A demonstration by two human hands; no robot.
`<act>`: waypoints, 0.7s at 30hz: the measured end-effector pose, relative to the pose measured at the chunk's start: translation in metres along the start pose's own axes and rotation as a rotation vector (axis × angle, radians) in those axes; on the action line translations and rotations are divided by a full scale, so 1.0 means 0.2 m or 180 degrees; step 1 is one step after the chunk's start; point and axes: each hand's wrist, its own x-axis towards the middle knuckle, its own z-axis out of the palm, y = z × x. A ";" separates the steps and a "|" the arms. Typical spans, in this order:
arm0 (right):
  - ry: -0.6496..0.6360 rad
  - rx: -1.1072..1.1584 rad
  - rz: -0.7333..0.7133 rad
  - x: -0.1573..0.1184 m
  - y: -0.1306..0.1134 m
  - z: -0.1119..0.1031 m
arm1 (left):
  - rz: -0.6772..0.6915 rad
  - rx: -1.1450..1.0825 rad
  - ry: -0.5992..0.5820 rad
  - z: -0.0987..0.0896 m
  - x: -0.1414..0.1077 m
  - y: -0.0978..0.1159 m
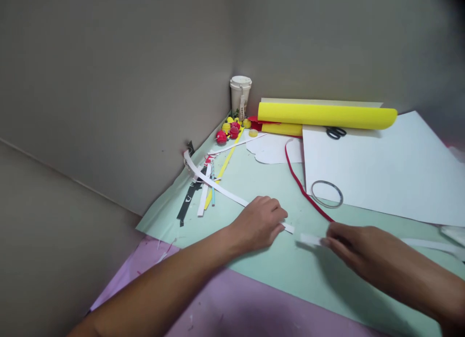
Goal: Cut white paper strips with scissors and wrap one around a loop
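Note:
My left hand (258, 222) is closed on a long white paper strip (225, 192). One end pokes out past my fingers, and the other curls up near the wall on the left. Pinched in my right hand (358, 245) is a second white paper strip (309, 239), its end close to the first strip's end with a small gap between. A narrow red strip (298, 183) runs up to my right fingers; I cannot tell whether they hold it. More white strip (428, 243) shows beyond my right forearm.
Scissors (336, 132) and a grey ring (327, 194) lie on or by a white sheet (378, 175). Yellow rolled paper (327, 115), a lidded cup (240, 92) and red and yellow balls (227, 130) stand behind. Black tape pieces (189, 201) lie left on the green mat (261, 182).

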 end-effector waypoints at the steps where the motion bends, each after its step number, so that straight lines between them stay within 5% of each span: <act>1: -0.0614 -0.0011 -0.0047 0.05 -0.02 0.02 | 0.0019 -0.0035 -0.0030 0.00 0.00 0.00; 5: -0.1161 0.0002 0.0105 0.16 -0.07 0.06 | 0.0031 -0.0163 -0.0015 0.01 0.00 0.02; 13: -0.0629 -0.0357 0.0283 0.13 -0.02 0.12 | 0.0079 0.0225 -0.0074 0.03 0.00 0.01; 17: -0.0186 -0.0598 -0.0186 0.11 -0.04 0.14 | 0.0033 0.0425 -0.0051 0.02 0.00 -0.02; 21: -0.0169 -0.0651 -0.0733 0.10 -0.06 0.16 | -0.0043 0.0486 -0.0057 0.01 0.00 -0.03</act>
